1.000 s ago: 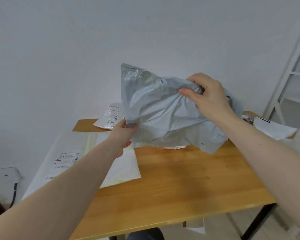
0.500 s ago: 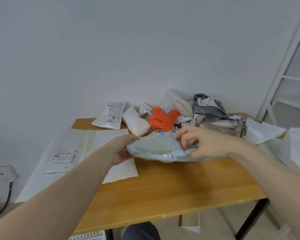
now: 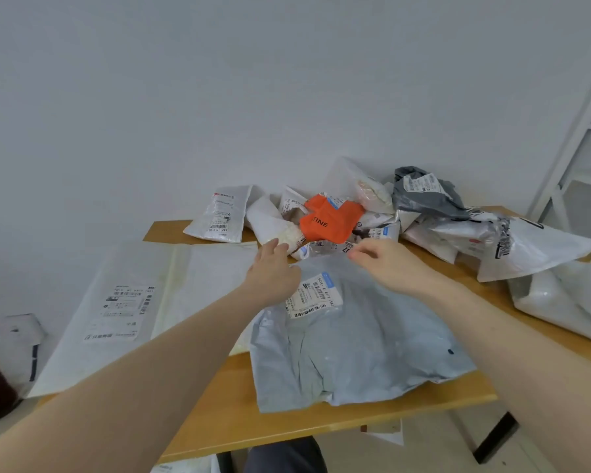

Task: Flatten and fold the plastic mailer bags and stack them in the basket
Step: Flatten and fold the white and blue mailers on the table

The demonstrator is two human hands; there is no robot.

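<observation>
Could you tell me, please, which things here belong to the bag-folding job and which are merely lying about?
Belonging to the job:
- grey mailer bag, spread on the table
- left hand and right hand, at its far edge
- pile of unfolded mailers
- large white mailer

Lying about:
- white shelf frame
- wall socket

No basket is in view.

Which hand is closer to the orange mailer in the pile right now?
Right. The right hand has its fingertips just below the orange mailer; the left hand sits lower and further left, by the white bag.
</observation>
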